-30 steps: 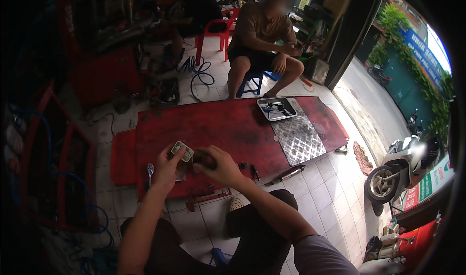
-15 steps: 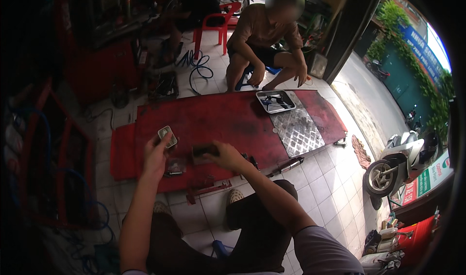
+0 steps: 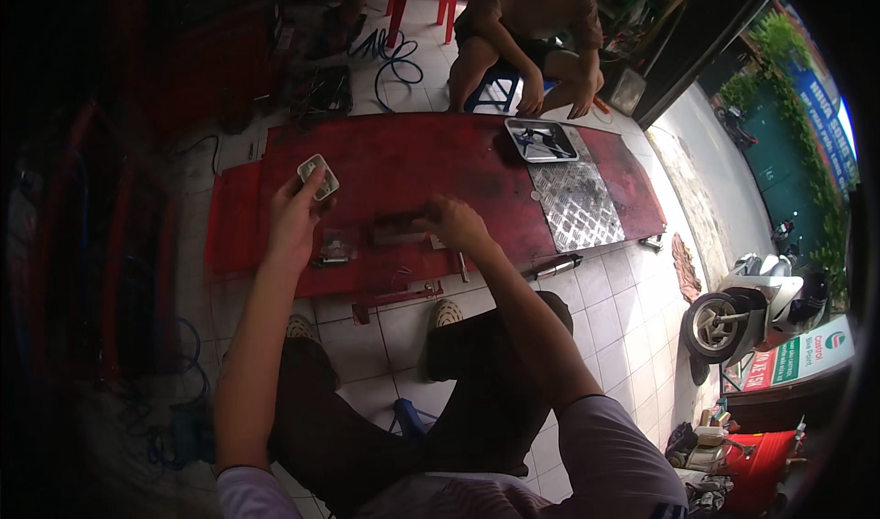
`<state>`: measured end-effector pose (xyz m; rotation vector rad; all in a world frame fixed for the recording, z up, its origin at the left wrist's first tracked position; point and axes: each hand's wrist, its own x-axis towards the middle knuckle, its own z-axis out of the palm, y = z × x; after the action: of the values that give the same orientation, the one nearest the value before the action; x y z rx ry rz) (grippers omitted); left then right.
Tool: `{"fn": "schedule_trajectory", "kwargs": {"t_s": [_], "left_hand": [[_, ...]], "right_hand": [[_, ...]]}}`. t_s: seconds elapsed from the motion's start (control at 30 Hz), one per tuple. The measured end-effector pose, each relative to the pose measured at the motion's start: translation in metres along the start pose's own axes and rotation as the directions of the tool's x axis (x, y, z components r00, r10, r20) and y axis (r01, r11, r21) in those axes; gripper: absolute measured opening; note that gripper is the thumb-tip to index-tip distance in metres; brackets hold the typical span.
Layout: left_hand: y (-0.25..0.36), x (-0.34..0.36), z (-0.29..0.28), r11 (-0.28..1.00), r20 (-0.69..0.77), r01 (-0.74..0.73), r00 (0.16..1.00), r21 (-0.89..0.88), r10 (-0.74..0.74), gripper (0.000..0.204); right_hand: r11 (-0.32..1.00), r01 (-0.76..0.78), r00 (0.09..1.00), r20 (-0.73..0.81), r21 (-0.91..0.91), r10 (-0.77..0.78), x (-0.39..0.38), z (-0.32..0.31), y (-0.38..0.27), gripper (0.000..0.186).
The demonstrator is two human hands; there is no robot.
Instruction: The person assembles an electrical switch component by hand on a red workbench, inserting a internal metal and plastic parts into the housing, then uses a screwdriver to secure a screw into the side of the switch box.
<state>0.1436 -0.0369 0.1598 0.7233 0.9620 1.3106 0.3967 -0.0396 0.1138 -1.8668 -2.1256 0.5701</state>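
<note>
My left hand [image 3: 295,218] is closed on a small pale rectangular tray [image 3: 318,178], held tilted above the left part of the red workbench [image 3: 440,166]. Small contents show in the tray, too small to name. My right hand [image 3: 461,227] has its fingers drawn together beside a dark box-like piece [image 3: 401,227] near the bench's front edge. Motion blurs those fingertips, so what they hold cannot be made out. Between my hands lies a clear plastic packet [image 3: 337,247]. A thin metal tool [image 3: 464,266] sits below my right hand.
A metal tray [image 3: 542,142] of tools rests at the bench's far right, beside a tread-plate strip [image 3: 579,203]. A person [image 3: 536,38] sits across the bench. A red vise-like bracket [image 3: 394,299] juts from the front edge. A blue hose [image 3: 396,65] coils behind; a scooter [image 3: 747,313] stands right.
My view has tilted down, so the bench appears higher. My left hand still holds the pale tray. My right hand stays beside the dark piece, and the metal tool below it now shows.
</note>
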Motion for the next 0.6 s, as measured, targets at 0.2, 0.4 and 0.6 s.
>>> {"fn": "schedule_trajectory", "kwargs": {"t_s": [0.2, 0.4, 0.6], "left_hand": [[-0.036, 0.018, -0.039, 1.000, 0.019, -0.010, 1.000, -0.017, 0.010, 0.025], [-0.031, 0.014, -0.034, 1.000, 0.010, 0.007, 1.000, 0.009, -0.007, 0.027], [-0.042, 0.022, -0.044, 1.000, -0.016, -0.007, 1.000, 0.004, 0.007, 0.027]], "right_hand": [[0.992, 0.035, 0.989, -0.144, 0.124, -0.017, 0.020, 0.050, 0.031, 0.034], [0.980, 0.093, 0.991, -0.110, 0.176, -0.074, 0.030, 0.071, 0.055, 0.030], [0.972, 0.126, 0.985, -0.087, -0.196, -0.146, 0.021, 0.158, 0.097, 0.029]]}}
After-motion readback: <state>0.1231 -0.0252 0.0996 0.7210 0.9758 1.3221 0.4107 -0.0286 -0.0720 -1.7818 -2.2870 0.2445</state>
